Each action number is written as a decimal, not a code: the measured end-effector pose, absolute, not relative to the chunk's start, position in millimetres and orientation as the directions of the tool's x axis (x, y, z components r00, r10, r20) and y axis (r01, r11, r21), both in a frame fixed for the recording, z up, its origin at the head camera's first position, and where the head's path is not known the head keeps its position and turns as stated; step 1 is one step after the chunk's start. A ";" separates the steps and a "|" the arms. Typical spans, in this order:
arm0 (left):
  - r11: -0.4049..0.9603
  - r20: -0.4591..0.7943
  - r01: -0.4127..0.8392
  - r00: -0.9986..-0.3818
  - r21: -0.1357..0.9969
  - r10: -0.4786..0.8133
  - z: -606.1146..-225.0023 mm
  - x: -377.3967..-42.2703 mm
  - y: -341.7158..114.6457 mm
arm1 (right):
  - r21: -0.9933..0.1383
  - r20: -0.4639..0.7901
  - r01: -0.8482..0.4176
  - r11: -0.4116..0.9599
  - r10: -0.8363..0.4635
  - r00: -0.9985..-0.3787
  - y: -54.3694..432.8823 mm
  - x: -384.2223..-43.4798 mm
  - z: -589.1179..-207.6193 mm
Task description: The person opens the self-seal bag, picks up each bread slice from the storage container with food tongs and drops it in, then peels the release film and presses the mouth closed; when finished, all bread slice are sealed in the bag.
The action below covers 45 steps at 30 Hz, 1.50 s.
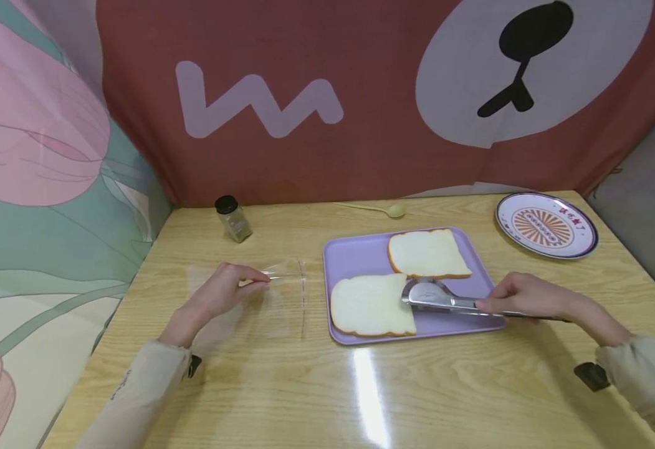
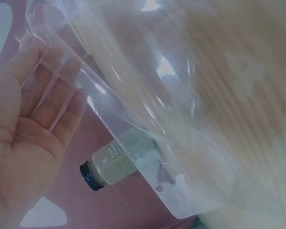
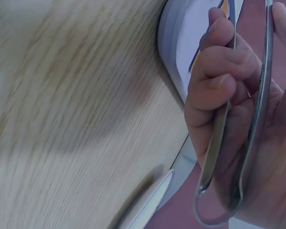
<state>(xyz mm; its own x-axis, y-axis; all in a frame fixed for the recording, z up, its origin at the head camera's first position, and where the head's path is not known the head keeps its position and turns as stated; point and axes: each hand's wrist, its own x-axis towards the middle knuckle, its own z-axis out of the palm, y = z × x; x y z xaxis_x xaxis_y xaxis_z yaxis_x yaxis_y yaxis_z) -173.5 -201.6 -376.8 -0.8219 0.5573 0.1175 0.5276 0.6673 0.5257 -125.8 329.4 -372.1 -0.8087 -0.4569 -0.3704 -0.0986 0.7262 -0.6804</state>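
My left hand [image 1: 227,292] pinches the edge of a clear plastic bag [image 1: 288,305] between thumb and fingers, left of the tray; in the left wrist view the bag [image 2: 181,114] spreads out from the fingertips. A pair of metal tongs [image 1: 445,300] is in my right hand [image 1: 535,296], with fingers curled round one arm of it and the thumb on the other, as the right wrist view shows. The tongs' head meets the right edge of the front bread slice [image 1: 369,305]. A second bread slice [image 1: 430,252] lies behind it. Both slices lie on a purple tray [image 1: 346,252].
A glass jar with a black lid [image 1: 233,218] stands at the back left. Behind the tray lies a pale yellow spoon [image 1: 394,210]. A patterned plate [image 1: 546,224] sits at the back right. A brown curtain [image 1: 361,162] hangs along the table's far edge.
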 end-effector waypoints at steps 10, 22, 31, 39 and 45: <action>0.644 0.148 0.551 -0.809 0.531 0.569 -377.9 -174.1 -203.9 | -0.795 -0.386 -0.030 0.606 -0.543 -0.746 326.1 -137.5 -383.6; 0.653 0.123 0.524 -0.822 0.547 0.557 -377.6 -172.7 -204.4 | -0.715 -0.394 -0.094 0.692 -0.511 -0.764 330.0 -146.4 -369.3; 0.660 0.132 0.521 -0.828 0.541 0.546 -379.4 -170.9 -205.6 | -0.769 -0.451 -0.007 0.639 -0.549 -0.704 316.3 -149.9 -369.7; 0.641 0.153 0.543 -0.814 0.542 0.561 -380.3 -173.6 -204.6 | -0.802 -0.446 0.026 0.597 -0.568 -0.692 302.4 -154.8 -381.1; 0.645 0.148 0.541 -0.816 0.540 0.559 -379.1 -173.1 -205.0 | -0.767 -0.465 0.003 0.642 -0.553 -0.691 301.4 -160.4 -371.9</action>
